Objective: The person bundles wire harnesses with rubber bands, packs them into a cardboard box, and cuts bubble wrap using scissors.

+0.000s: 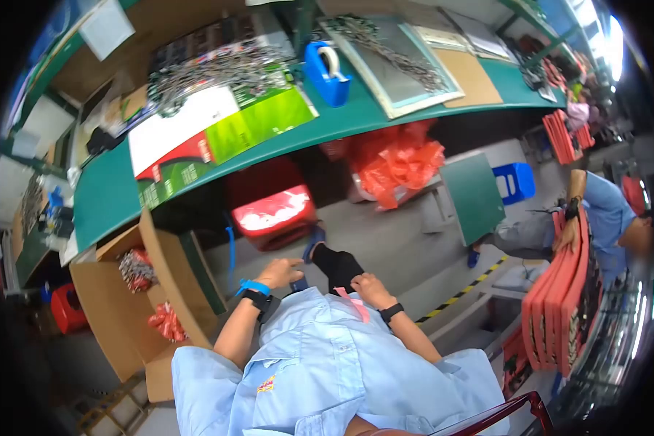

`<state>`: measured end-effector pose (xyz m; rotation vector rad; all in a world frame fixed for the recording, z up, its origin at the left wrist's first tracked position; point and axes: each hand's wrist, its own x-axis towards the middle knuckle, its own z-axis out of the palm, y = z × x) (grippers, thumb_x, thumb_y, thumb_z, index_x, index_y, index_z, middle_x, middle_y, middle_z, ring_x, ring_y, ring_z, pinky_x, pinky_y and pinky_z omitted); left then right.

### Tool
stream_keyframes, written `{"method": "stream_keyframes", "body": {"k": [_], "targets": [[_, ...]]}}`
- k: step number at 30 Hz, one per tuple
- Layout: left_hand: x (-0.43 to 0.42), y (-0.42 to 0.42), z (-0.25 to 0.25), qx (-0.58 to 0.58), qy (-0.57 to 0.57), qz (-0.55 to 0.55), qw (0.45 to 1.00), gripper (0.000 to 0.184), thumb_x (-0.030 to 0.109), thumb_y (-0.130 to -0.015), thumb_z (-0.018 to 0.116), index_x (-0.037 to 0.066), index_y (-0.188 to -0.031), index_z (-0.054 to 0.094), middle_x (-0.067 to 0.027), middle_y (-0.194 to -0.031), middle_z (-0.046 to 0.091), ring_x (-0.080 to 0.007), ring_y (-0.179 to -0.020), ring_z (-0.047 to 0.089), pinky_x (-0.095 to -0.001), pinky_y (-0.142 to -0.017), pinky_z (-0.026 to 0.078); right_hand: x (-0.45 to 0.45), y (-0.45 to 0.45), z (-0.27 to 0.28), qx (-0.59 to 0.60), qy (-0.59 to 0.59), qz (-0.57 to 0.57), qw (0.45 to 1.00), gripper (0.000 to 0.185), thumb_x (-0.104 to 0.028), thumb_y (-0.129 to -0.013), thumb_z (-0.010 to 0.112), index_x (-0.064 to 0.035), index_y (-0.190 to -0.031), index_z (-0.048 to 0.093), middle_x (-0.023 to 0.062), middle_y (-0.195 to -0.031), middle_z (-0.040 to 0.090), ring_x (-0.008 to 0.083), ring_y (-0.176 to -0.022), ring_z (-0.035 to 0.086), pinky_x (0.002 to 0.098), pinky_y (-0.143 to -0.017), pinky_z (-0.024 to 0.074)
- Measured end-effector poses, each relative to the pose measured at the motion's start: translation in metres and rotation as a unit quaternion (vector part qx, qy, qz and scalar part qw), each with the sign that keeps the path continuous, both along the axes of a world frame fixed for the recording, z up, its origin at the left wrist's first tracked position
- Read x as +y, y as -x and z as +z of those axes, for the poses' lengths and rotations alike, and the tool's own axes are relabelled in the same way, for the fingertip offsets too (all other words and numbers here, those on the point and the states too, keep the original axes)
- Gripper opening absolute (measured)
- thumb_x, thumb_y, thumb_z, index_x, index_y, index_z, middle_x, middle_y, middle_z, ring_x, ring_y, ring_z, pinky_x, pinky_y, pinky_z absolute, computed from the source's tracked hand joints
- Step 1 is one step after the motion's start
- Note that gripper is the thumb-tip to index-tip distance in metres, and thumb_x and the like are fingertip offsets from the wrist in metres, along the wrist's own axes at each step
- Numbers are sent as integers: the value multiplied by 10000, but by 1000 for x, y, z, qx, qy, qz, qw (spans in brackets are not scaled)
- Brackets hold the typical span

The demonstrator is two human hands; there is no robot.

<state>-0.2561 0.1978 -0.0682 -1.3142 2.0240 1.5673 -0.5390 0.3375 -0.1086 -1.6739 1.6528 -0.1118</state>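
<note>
My left hand (280, 273) is held in front of my body at waist height, fingers stretched forward and nothing seen in them. It wears a blue band (253, 285) and a black wrist strap (262, 301). My right hand (374, 291) is by the hem of my light blue shirt (320, 349), its fingers loosely bent, with no object visible in it. A pink strip (354, 305) hangs at the shirt front beside the right hand; whether the fingers touch it is unclear. Below the hands show a dark trouser leg (336, 267) and blue shoe.
Ahead runs a green workbench (102, 192) with chain-like metal parts (218, 71), a blue tape dispenser (327, 76) and a framed panel (403, 65). Beneath are a red stool (272, 216) and orange plastic bags (400, 163). A cardboard box (102, 305) stands left. Another person holds red panels (559, 305) at right.
</note>
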Motion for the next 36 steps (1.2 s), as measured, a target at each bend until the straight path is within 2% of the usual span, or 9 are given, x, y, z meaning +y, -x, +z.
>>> {"method": "stream_keyframes", "body": {"k": [5,11,13,15,17,21,26,31,36], "targets": [[-10,19,-13,12,55,83,995,442,247,-811,638,38,-1193,560,-183,-1126,611,-314,-1048,591,-380,-891,466,-7,23,-23,-37,1,-45,998,185,-221,-848,551,-87,-923,653,154,-939,617,344,-903,586,434,-783,482],[-35,82,-25,-67,-96,94,989,472,258,-826,632,36,-1232,538,-173,-1135,615,-274,-1077,587,-352,-904,458,-108,89,-56,-179,-51,-148,971,210,-227,-863,537,-43,-918,622,197,-877,639,371,-856,605,428,-757,479],[-54,109,-33,-95,-100,81,987,484,259,-819,637,39,-1238,532,-173,-1132,615,-296,-1075,583,-358,-912,453,-139,115,-94,-197,-14,-163,967,201,-202,-875,550,-9,-889,607,131,-817,651,267,-737,617,337,-688,482],[-63,135,-35,-115,-104,72,985,497,259,-812,641,42,-1245,527,-174,-1130,615,-317,-1073,579,-364,-919,449,-178,150,-107,-333,-184,-318,868,209,-242,-906,531,-47,-912,606,29,-789,612,136,-708,562,287,-656,467],[-79,155,-39,-34,-67,99,992,439,223,-838,620,44,-1230,536,-163,-1112,626,-303,-1050,594,-350,-898,460,-211,172,-103,-423,-214,-528,705,256,-281,-891,565,-70,-1037,574,48,-917,596,136,-767,537,326,-670,472],[-104,198,-28,-19,-71,159,985,381,184,-855,601,45,-1206,549,-157,-1102,631,-286,-1029,609,-339,-882,469,-242,222,-180,-293,-241,-778,502,471,-353,-800,687,-43,-1119,532,114,-1104,543,217,-887,508,384,-687,467],[-102,189,-37,-80,-87,125,985,390,130,-848,609,34,-1220,540,-157,-1070,647,-224,-1021,621,-307,-877,475,-239,263,-213,-241,-216,-848,419,481,-344,-807,679,-47,-1148,515,128,-1033,554,287,-778,551,397,-671,471],[-113,192,-45,-93,-93,135,982,378,125,-856,600,44,-1221,546,-158,-1055,651,-219,-1006,626,-303,-862,483,-233,277,-230,-429,-145,-853,260,237,-151,-900,542,-179,-1132,500,36,-902,579,190,-770,585,344,-694,470],[-141,223,-73,-41,-128,96,986,416,137,-849,612,52,-1247,524,-148,-1086,637,-219,-1037,609,-316,-916,450,-192,259,-192,-562,-51,-751,342,165,-151,-930,504,-169,-1093,493,-17,-967,565,166,-862,574,376,-861,452]]}}
